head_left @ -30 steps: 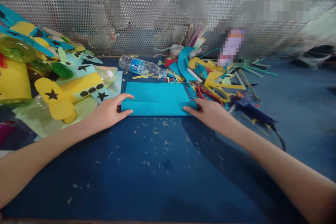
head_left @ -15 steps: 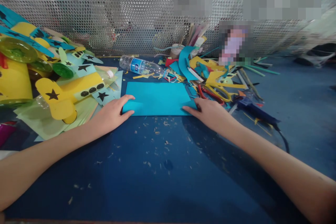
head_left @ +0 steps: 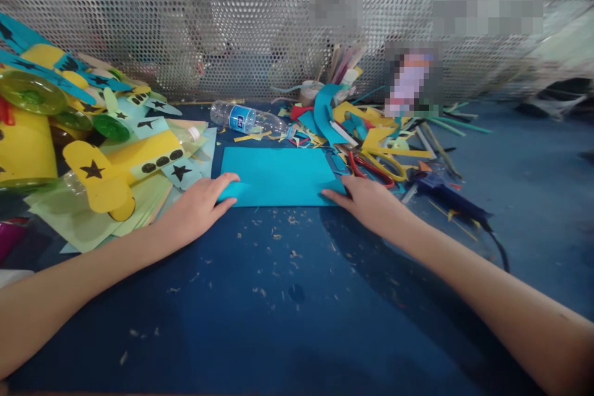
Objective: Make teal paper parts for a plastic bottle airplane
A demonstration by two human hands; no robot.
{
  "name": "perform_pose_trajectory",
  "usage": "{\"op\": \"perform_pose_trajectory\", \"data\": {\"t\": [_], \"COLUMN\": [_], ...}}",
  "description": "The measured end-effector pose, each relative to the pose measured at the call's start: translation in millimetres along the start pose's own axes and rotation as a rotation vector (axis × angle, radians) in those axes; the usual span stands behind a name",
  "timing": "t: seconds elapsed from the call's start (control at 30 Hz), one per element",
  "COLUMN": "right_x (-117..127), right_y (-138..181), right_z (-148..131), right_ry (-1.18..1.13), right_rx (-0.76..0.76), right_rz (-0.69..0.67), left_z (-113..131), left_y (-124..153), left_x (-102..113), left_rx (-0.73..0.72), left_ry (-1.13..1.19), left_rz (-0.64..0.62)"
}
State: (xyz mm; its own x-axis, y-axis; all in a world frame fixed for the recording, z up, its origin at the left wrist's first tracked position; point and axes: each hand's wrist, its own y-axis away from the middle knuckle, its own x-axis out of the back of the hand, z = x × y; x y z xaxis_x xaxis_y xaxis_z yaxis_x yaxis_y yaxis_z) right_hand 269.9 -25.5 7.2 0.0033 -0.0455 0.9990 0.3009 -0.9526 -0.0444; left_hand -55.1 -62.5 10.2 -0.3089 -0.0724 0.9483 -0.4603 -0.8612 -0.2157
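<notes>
Blue paper, short of table's far edge; left hand, right hand grip ends, fingers slightly parted, likely steadying it.

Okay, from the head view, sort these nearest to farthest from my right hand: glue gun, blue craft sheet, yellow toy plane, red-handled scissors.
1. Blue craft sheet: touching your right hand, on its left.
2. Red-handled scissors: just beyond the hand.
3. Glue gun: off to the right.
4. Yellow toy plane: far over on the left.
</notes>
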Motion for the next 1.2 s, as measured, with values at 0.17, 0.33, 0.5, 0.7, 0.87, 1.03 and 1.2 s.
{"op": "perform_pose_trajectory", "data": {"t": [0.17, 0.33, 0.5, 0.7, 0.87, 1.03, 1.2], "right_x": [3, 8, 4, 3, 5, 2, -1], "right_y": [2, 4, 3, 3, 2, 1, 0], "right_z": [-4, -9, -5, -5, -5, 1, 6], "right_ry": [0.020, 0.044, 0.036, 0.037, 0.026, -0.003, -0.036], "right_rx": [-0.016, -0.058, 0.006, 0.010, 0.003, 0.019, 0.023], "right_rz": [-0.013, -0.019, 0.006, 0.015, -0.013, 0.001, 0.039], "left_z": [0, 1, 1, -1, -7, -8, -7], "left_y": [3, 6, 4, 1, 1, -3, -6], "left_x": [-5, -6, -1, 2, 0, 2, 2], "left_rx": [-0.145, -0.239, -0.332, -0.342, -0.327, -0.359, -0.370], "left_ry": [-0.137, -0.240, -0.198, -0.113, -0.082, -0.027, -0.009], "left_rz": [0.040, 0.205, 0.075, -0.110, -0.154, -0.197, -0.211]}}
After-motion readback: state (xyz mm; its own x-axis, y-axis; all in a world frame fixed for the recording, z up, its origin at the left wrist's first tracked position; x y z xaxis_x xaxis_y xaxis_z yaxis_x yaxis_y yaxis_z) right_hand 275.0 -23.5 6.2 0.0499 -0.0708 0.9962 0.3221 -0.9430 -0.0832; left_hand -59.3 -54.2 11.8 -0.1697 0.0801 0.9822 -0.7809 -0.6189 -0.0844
